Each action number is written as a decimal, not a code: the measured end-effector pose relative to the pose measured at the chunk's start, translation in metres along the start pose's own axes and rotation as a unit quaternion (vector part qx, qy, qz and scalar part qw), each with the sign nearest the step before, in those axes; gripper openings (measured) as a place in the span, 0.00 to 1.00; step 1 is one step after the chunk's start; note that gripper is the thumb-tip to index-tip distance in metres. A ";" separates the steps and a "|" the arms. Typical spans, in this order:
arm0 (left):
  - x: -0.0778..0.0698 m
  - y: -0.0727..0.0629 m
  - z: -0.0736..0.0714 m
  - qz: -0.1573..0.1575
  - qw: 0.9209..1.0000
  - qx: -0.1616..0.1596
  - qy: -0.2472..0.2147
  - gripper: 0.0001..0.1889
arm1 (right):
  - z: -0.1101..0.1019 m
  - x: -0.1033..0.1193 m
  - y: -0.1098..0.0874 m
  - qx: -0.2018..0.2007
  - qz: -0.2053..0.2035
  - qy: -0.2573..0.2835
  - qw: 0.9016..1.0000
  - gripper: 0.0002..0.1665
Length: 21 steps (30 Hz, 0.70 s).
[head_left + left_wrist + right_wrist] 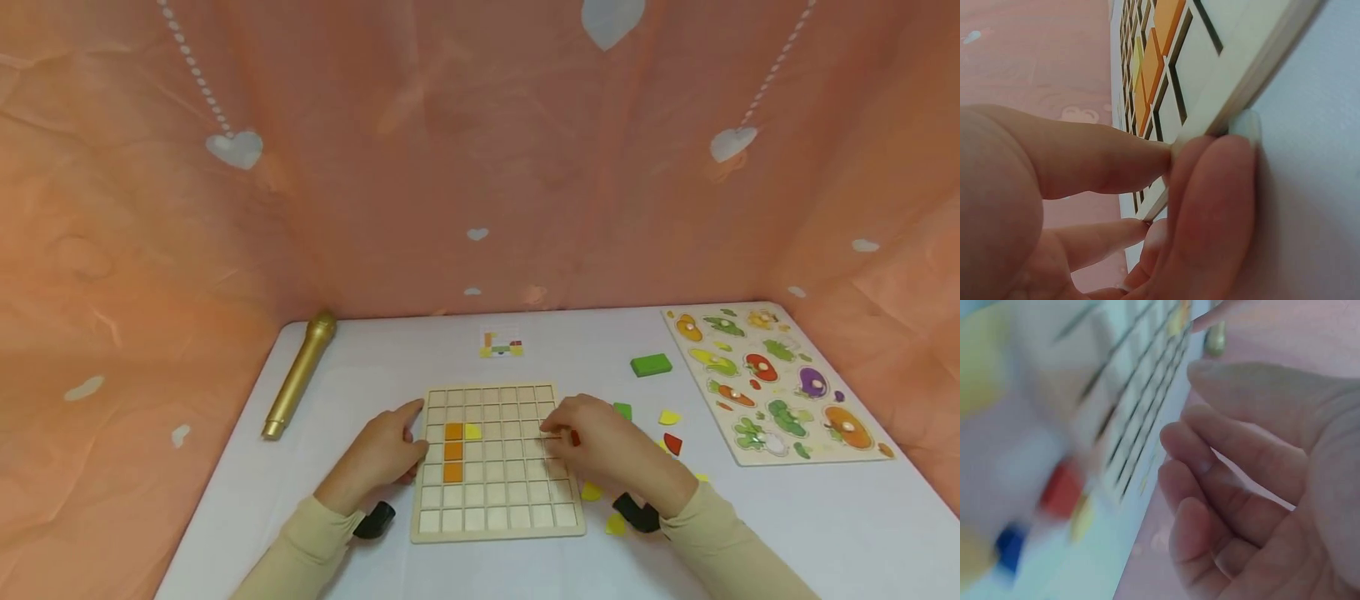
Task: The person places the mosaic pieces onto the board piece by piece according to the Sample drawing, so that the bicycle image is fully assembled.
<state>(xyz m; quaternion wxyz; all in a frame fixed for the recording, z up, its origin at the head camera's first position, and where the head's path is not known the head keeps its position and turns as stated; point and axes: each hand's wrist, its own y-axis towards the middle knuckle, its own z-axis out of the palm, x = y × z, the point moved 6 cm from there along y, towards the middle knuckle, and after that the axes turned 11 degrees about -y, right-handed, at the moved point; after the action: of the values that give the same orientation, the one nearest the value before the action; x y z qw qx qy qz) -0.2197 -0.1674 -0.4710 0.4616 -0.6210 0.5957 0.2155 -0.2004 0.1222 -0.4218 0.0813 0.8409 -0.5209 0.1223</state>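
Left hand [385, 450] pinches pale square wooden grid board [496, 494], likely light, stiff, best held by rim; right hand [596, 435] empty, loosely curled, at board's right side.

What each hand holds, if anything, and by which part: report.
The left hand holds the grid board by its left edge; the right hand holds nothing visible.

Pale grid-patterned board [496, 494], orange tiles [453, 451], yellow piece [472, 432], green block [651, 365], golden microphone [302, 377], white hearts on pink curtain [510, 167]

A curtained booth is suggested by heart-printed pink drapes [412, 208] around a surface [367, 358] holding a vegetable peg puzzle [783, 388].
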 end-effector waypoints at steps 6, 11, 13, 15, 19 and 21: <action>0.000 -0.003 -0.003 0.003 1.000 -0.002 -0.003 0.38 | -0.007 -0.025 -0.037 -0.028 -0.031 -0.062 0.997 0.12; -0.001 -0.003 -0.004 0.003 1.000 -0.002 -0.003 0.38 | -0.005 -0.038 -0.056 -0.001 -0.015 -0.098 0.995 0.14; -0.001 -0.003 -0.004 0.003 1.000 -0.002 -0.005 0.38 | -0.004 -0.041 -0.061 0.004 -0.007 -0.103 0.995 0.14; -0.002 -0.003 -0.004 0.002 1.000 -0.002 -0.006 0.38 | -0.004 -0.044 -0.064 0.003 -0.006 -0.107 0.994 0.15; -0.002 -0.002 -0.002 0.001 1.000 0.001 -0.009 0.38 | -0.001 -0.047 -0.068 0.010 0.004 -0.109 0.994 0.17; -0.002 -0.002 0.000 0.001 1.000 0.003 -0.012 0.38 | 0.001 -0.048 -0.070 0.018 0.010 -0.109 0.994 0.18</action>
<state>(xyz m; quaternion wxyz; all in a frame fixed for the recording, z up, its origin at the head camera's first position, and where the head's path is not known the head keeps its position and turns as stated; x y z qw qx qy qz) -0.2187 -0.1671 -0.4691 0.4704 -0.6165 0.5914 0.2213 -0.1586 0.1942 -0.4377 0.0079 0.8451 -0.5331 0.0403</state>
